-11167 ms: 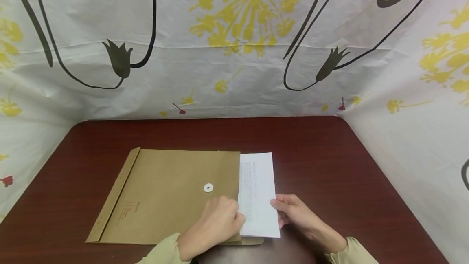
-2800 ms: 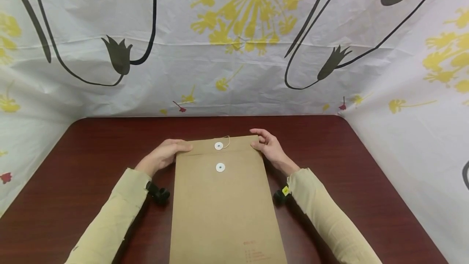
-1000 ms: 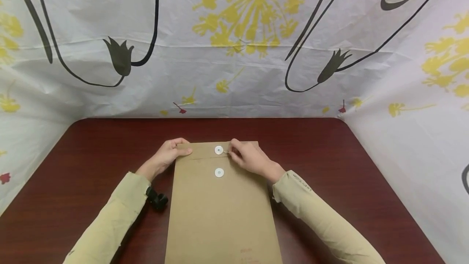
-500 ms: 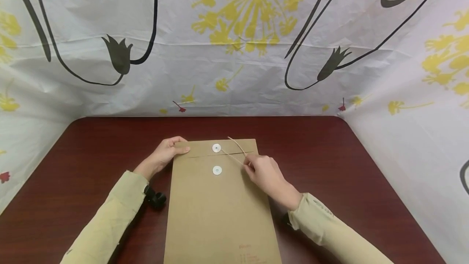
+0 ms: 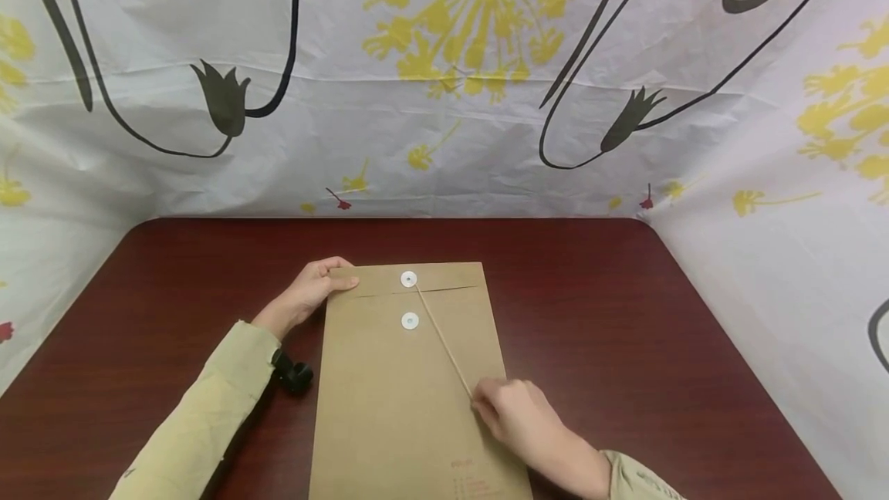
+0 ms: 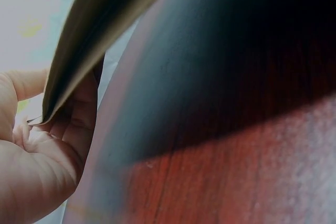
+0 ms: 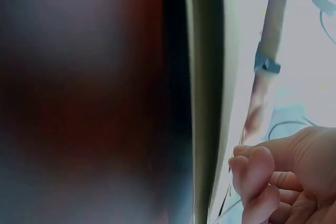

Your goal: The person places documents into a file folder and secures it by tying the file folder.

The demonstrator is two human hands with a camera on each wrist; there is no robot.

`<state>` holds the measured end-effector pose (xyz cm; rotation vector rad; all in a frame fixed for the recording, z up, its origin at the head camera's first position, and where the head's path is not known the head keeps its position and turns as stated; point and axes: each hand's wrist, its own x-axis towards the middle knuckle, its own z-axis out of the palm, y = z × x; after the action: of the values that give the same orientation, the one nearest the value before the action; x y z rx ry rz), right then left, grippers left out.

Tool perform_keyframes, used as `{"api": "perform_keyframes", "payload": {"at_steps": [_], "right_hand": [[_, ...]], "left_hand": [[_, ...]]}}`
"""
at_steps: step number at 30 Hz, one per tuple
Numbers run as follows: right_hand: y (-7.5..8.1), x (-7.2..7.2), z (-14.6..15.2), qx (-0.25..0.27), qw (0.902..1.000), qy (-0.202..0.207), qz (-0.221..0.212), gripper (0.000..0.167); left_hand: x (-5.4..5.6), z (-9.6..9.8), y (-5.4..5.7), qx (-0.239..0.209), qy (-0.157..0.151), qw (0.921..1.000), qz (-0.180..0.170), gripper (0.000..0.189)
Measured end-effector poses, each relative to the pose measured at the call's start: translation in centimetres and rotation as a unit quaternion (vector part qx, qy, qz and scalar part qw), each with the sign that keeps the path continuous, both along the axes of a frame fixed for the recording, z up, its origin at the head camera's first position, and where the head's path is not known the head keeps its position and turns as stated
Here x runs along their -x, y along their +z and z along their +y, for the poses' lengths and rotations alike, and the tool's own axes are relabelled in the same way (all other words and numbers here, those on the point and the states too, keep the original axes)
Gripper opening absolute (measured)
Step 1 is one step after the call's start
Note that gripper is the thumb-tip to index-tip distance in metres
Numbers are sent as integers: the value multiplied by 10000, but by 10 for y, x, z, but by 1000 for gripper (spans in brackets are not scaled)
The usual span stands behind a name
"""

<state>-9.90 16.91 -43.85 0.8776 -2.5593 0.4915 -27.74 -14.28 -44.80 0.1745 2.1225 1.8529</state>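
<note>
A brown kraft-paper document envelope [image 5: 403, 392] lies with its flap [image 5: 444, 278] folded over at the far end. One white button [image 5: 408, 278] sits on the flap and another [image 5: 410, 321] just below it on the body. My left hand [image 5: 309, 293] grips the far left corner, thumb on top and fingers beneath; the left wrist view shows the envelope's edge [image 6: 79, 61] between them. From the flap's button a thin string [image 5: 444, 342] runs taut toward the lower right. My right hand [image 5: 521, 415] pinches its other end over the envelope's right side, thumb against curled fingers [image 7: 257, 171].
The dark red wooden table [image 5: 625, 330] extends on both sides of the envelope. A white patterned cloth [image 5: 444, 137] hangs behind it and along the sides. A black wrist camera [image 5: 295, 375] is on my left wrist.
Papers earlier went into the sideways envelope, which now lies lengthwise with its flap down. My right hand took the string at the flap button and drew it toward me; my left hand stayed at the corner.
</note>
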Motion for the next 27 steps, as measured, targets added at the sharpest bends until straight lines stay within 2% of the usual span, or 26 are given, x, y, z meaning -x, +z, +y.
{"api": "perform_keyframes", "payload": {"at_steps": [11,14,18,21,24,27], "right_hand": [[-5,-37,4,219,9976,608,234,28],[-5,-44,6,163,9968,778,-89,26],[-4,-45,13,78,9926,941,-769,21],[-3,-43,23,295,9881,777,-1293,18],[-4,-40,33,608,9860,262,-1532,19],[-5,-36,45,798,9768,-151,-1981,20]], "left_hand": [[2,1,-2,-60,-8,10000,-14,6],[1,1,-2,2,20,10000,-7,7],[1,1,-2,35,57,10000,-2,10],[0,0,-1,8,22,10000,-5,11],[-1,-1,1,-87,-55,9999,-19,9],[-1,-4,1,-264,-60,9996,-70,5]]}}
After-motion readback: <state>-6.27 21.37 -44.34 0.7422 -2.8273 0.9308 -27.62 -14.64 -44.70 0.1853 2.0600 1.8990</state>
